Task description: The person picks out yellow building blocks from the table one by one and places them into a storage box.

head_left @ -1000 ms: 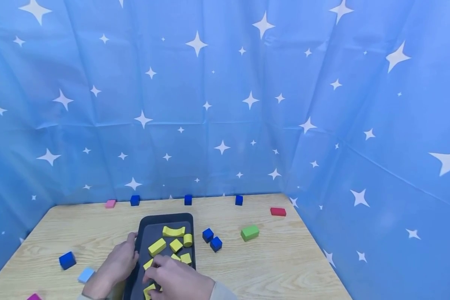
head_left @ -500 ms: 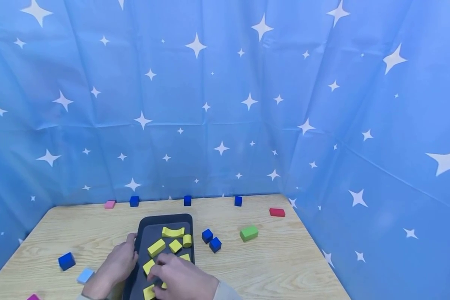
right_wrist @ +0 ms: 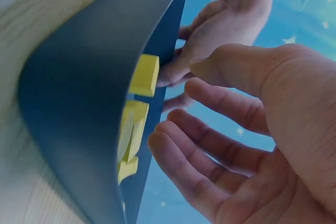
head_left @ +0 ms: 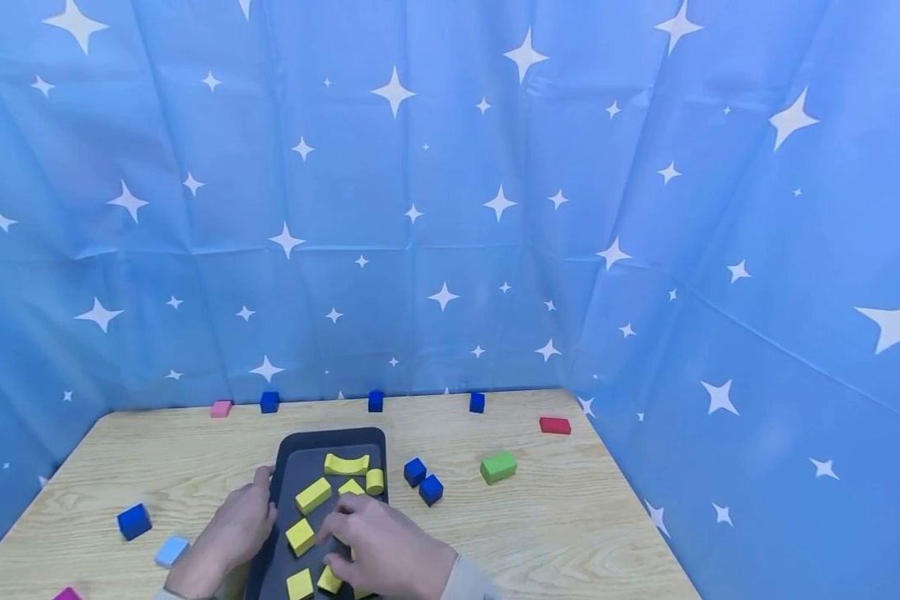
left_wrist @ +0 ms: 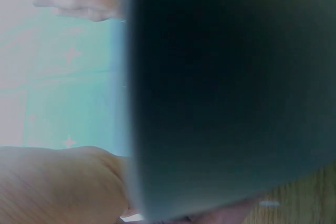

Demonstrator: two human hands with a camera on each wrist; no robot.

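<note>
A dark rectangular tray stands on the table with several yellow blocks inside, among them a curved one and a small cylinder. My left hand grips the tray's left wall, which shows in the right wrist view with the thumb side over the rim. Over the tray's right side hovers my right hand, its loosely bent fingers apart with nothing between them. It partly hides several yellow blocks beneath. The dark tray wall fills most of the left wrist view.
Right of the tray lie two blue cubes, a green block and a red block. More blue cubes and a pink block line the back edge. Blue, light blue and magenta blocks lie left.
My right hand has shifted right and drawn back over the tray, baring yellow blocks at the lower left that it partly covered. My left hand has stayed at the tray's wall.
</note>
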